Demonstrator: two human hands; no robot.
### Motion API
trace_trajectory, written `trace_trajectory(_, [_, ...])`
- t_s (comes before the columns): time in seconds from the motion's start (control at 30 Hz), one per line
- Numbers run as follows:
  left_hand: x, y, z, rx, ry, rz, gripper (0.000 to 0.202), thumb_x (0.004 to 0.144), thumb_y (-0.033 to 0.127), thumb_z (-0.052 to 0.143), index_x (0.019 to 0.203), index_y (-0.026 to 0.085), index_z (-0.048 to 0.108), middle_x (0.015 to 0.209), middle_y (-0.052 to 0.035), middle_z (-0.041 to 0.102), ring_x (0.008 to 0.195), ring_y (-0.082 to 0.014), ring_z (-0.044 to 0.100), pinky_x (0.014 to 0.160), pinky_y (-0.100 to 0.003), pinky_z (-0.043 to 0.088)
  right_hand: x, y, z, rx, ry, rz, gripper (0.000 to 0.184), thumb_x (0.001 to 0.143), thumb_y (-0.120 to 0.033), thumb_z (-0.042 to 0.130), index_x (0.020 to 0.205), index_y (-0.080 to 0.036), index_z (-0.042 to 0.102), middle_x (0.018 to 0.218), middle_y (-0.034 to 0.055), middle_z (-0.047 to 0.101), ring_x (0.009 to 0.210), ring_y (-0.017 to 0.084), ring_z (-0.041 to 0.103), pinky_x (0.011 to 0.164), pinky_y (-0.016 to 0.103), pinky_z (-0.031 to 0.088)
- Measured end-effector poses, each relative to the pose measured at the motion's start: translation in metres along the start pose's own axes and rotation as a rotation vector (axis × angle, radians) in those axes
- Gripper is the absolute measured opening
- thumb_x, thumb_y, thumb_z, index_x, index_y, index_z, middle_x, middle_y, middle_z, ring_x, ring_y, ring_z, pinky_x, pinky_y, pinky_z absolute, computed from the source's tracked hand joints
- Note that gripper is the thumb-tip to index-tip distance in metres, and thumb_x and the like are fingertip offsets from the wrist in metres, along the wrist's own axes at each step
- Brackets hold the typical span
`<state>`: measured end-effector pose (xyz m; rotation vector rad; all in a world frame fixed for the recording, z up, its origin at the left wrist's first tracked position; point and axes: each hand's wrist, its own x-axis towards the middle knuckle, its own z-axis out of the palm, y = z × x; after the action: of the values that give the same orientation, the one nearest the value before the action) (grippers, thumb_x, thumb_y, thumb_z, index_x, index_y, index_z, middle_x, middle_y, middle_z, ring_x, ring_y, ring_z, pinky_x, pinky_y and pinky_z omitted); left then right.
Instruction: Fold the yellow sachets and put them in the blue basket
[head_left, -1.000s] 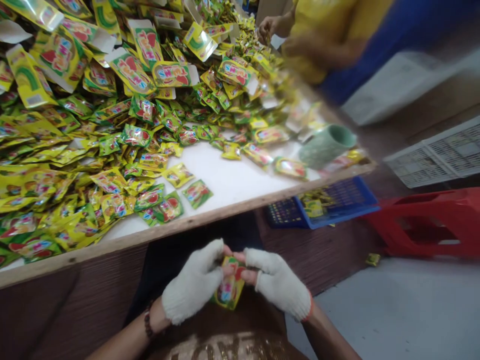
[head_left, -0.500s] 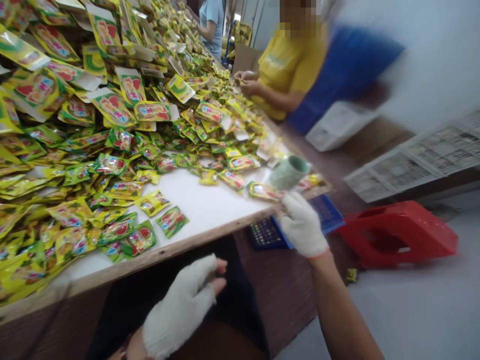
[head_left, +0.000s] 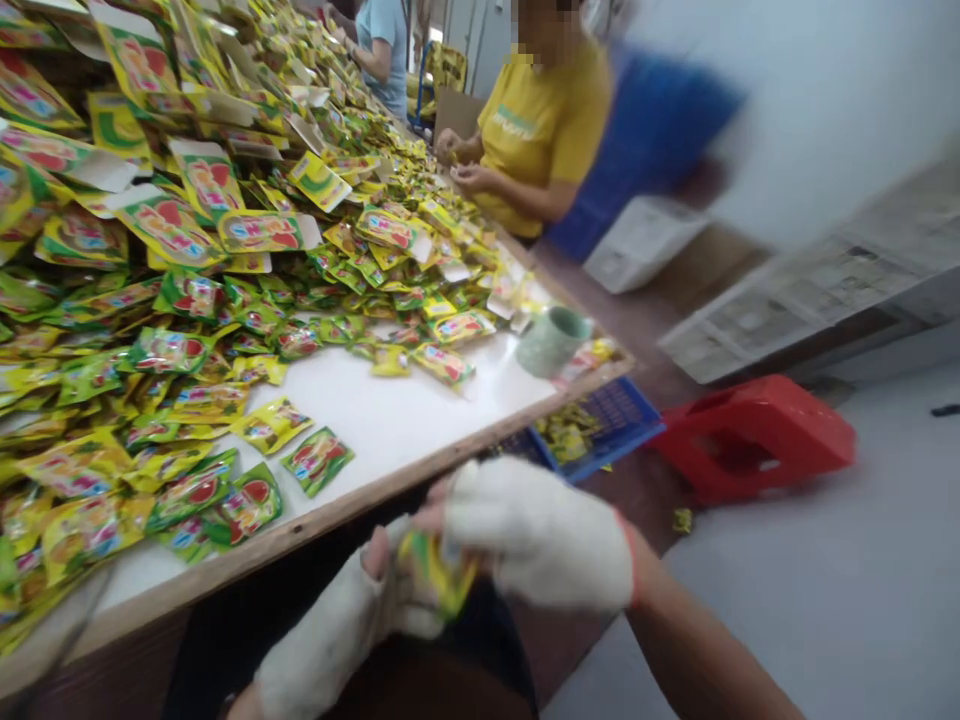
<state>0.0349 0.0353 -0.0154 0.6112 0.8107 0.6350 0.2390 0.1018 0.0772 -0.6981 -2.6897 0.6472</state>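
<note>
Yellow-green sachet (head_left: 439,585) sits pinched between gloved left hand (head_left: 337,630) and right hand (head_left: 540,535), apparently steadied from both sides below the table (head_left: 390,410) edge; heaped packets (head_left: 187,300) at ten o'clock.

The packet (head_left: 436,582) is small, glossy, yellow and green, and too blurred for its print to be read. It sits tilted between the left grip (head_left: 352,620) and the right grip (head_left: 540,535). Its upper part is covered by the right grip's fingers, and its left edge lies beside the left grip's thumb.
</note>
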Motion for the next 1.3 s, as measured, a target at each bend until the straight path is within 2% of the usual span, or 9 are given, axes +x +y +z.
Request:
trace_trajectory(0.07, [0.002,0.003,0.002,-0.026,-0.063,-0.005,0.056,0.08,0.064,0.053,0.113,0.019,0.059,0.101,-0.0104,0.065,0.088,-0.0233,0.063,0.076,-0.037,0.052,-0.005,-0.022,0.022,0.018,-0.062,-0.128,0.023,0.083,-0.015,0.054,0.1,-0.026,0.066,0.104,0.0027,0.068,0.1,0.018,0.059,0.09,0.03,0.046])
trace_trajectory(0.13, [0.003,0.002,0.003,0.045,0.008,0.028,0.04,0.077,0.048,0.067,0.104,0.018,0.058,0.091,-0.0054,0.065,0.08,-0.018,0.061,0.071,-0.031,0.051,-0.014,-0.031,0.044,0.078,-0.02,-0.131,0.019,0.086,-0.014,0.051,0.091,-0.024,0.066,0.102,0.0028,0.069,0.099,0.017,0.059,0.092,0.031,0.046])
trace_trajectory(0.23, [-0.001,-0.006,0.003,0.099,0.199,0.023,0.035,0.076,0.041,0.069,0.096,0.018,0.052,0.08,-0.0002,0.061,0.07,-0.0139,0.059,0.063,-0.027,0.049,-0.031,-0.029,0.077,0.247,0.297,0.205,0.021,0.085,-0.009,0.05,0.092,-0.022,0.065,0.096,0.0048,0.067,0.093,0.016,0.06,0.084,0.028,0.049])
trace_trajectory(0.33, [-0.004,-0.015,0.004,0.131,0.251,-0.004,0.042,0.078,0.047,0.062,0.104,0.019,0.046,0.087,-0.0035,0.062,0.079,-0.0194,0.063,0.068,-0.034,0.052,-0.039,-0.026,0.12,0.408,0.543,0.591,0.018,0.082,-0.011,0.056,0.093,-0.021,0.065,0.097,0.0061,0.064,0.094,0.018,0.061,0.084,0.03,0.05])
trace_trajectory(0.5, [0.001,-0.025,0.001,0.627,0.439,-0.054,0.053,0.064,0.033,0.073,0.109,0.019,0.049,0.1,-0.009,0.064,0.092,-0.0266,0.064,0.08,-0.04,0.05,-0.027,-0.035,0.182,0.846,0.718,0.798,0.026,0.081,-0.023,0.058,0.108,-0.022,0.058,0.105,0.0066,0.066,0.097,0.02,0.064,0.086,0.033,0.053])
trace_trajectory(0.7, [0.01,-0.028,-0.004,0.314,0.4,0.054,0.059,0.068,0.026,0.067,0.118,0.019,0.035,0.107,-0.0115,0.065,0.097,-0.0246,0.066,0.081,-0.04,0.054,-0.03,-0.023,0.173,0.883,0.835,1.013,0.033,0.082,-0.026,0.057,0.114,-0.019,0.052,0.109,0.0093,0.064,0.101,0.021,0.063,0.09,0.036,0.052])
trace_trajectory(0.87, [0.01,-0.025,-0.006,0.296,0.379,0.101,0.057,0.067,0.024,0.069,0.114,0.02,0.036,0.111,-0.0113,0.064,0.092,-0.0209,0.067,0.08,-0.038,0.055,-0.04,-0.02,0.168,1.07,0.853,0.945,0.026,0.079,-0.031,0.064,0.1,-0.023,0.052,0.094,0.0053,0.067,0.089,0.02,0.067,0.081,0.034,0.056])
trace_trajectory(1.17, [-0.006,-0.024,-0.02,0.406,0.193,0.116,0.024,0.076,0.036,0.065,0.087,0.016,0.059,0.086,-0.004,0.065,0.079,-0.0166,0.062,0.072,-0.029,0.052,-0.049,-0.031,0.172,0.946,0.67,0.879,0.026,0.079,-0.033,0.065,0.101,-0.02,0.063,0.095,0.0056,0.067,0.085,0.02,0.064,0.078,0.032,0.055])
trace_trajectory(1.3, [-0.003,-0.021,-0.014,0.444,0.236,0.141,0.019,0.078,0.032,0.062,0.086,0.015,0.061,0.085,-0.0043,0.065,0.077,-0.0162,0.061,0.071,-0.028,0.051,-0.047,-0.026,0.157,0.993,0.529,0.871,0.018,0.082,-0.037,0.061,0.086,-0.019,0.06,0.079,0.0016,0.064,0.07,0.015,0.061,0.065,0.027,0.053])
